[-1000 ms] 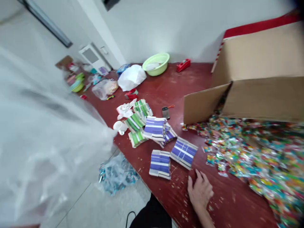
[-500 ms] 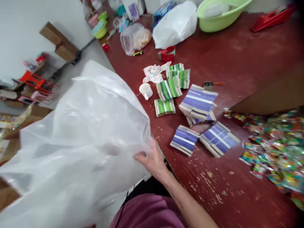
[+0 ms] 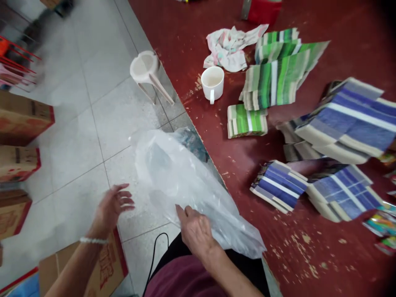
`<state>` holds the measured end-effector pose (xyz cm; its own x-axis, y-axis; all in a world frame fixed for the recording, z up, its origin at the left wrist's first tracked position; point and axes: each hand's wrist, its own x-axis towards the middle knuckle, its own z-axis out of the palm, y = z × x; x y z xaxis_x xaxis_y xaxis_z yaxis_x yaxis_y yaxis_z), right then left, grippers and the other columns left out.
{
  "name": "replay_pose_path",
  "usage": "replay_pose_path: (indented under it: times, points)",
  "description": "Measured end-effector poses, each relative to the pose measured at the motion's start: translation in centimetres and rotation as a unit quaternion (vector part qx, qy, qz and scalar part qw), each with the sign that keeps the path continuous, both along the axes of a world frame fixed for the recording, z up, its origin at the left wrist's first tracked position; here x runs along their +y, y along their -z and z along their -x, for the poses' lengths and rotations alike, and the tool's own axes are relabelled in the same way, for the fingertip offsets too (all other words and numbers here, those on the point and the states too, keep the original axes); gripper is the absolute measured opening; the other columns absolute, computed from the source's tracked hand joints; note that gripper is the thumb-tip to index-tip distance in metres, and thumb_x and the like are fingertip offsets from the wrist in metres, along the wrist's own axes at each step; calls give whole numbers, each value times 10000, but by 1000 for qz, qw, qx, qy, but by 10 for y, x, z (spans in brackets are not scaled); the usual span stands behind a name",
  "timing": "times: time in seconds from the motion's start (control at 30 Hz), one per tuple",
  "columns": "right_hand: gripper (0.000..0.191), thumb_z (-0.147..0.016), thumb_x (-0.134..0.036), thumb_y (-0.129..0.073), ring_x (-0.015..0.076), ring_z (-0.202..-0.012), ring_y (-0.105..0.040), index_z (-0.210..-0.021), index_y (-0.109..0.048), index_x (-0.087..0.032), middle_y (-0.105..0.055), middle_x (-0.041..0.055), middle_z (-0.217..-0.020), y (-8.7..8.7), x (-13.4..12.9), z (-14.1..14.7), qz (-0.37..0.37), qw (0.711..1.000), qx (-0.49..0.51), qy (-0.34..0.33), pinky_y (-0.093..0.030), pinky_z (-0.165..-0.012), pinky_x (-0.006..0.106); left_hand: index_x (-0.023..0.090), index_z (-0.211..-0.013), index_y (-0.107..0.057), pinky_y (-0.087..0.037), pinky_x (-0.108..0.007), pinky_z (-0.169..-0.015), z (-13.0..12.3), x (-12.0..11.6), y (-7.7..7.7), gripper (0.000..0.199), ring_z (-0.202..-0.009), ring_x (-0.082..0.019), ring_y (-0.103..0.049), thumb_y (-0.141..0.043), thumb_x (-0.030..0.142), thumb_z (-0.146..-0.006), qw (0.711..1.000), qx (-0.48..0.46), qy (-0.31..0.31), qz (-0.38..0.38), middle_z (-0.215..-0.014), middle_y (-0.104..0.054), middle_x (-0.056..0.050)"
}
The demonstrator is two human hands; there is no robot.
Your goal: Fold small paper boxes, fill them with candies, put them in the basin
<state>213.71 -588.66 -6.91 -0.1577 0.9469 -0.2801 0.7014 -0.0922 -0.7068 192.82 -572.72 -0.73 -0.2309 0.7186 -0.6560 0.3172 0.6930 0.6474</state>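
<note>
A large translucent plastic bag (image 3: 185, 173) hangs in front of my body, partly over the edge of the red table (image 3: 247, 255). My right hand (image 3: 196, 229) grips its near side, with fingers curled into the film. Off to the left, my left hand (image 3: 114, 204) is held in the air with its fingers apart, holding nothing. It wears a pale beaded bracelet (image 3: 93, 240). On the table beside the bag lie bundles of green striped wrappers (image 3: 274, 80) and purple striped wrappers (image 3: 280, 185).
A white mug (image 3: 213, 84) and a crumpled printed plastic bag (image 3: 227, 47) sit near the table edge. A white stool (image 3: 145, 66) stands on the tiled floor. Cardboard boxes (image 3: 23, 115) line the left side, with another box (image 3: 105, 264) below my left arm.
The plastic bag, earlier spread wide and billowing at the left, is now narrower and lower. My left hand has come into view, apart from it. The view has tilted down toward the floor.
</note>
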Motion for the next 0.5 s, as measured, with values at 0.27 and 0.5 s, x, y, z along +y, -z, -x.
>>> replay_pose_path:
  times: [0.27, 0.5]
  points:
    - [520, -821, -343, -699, 283, -1065, -635, -1295, -558, -181, -621, 125, -1258, 51, -51, 46, 107, 986, 120, -51, -538, -881, 377, 147, -862, -662, -490, -246, -580, -30, -115, 109, 346, -618, -165, -641, -833, 177, -563, 950, -172, -66, 253, -689, -677, -15]
    - [504, -940, -335, -537, 333, -1342, -416, -1431, -458, -252, -492, 122, -1461, 120, -53, 12, 22, 998, 5, 52, -270, -1098, 599, 124, -539, -579, -362, -184, -413, 22, -171, 141, 238, -384, -69, -450, -816, 104, -545, 891, -244, -142, 355, -433, -500, 45]
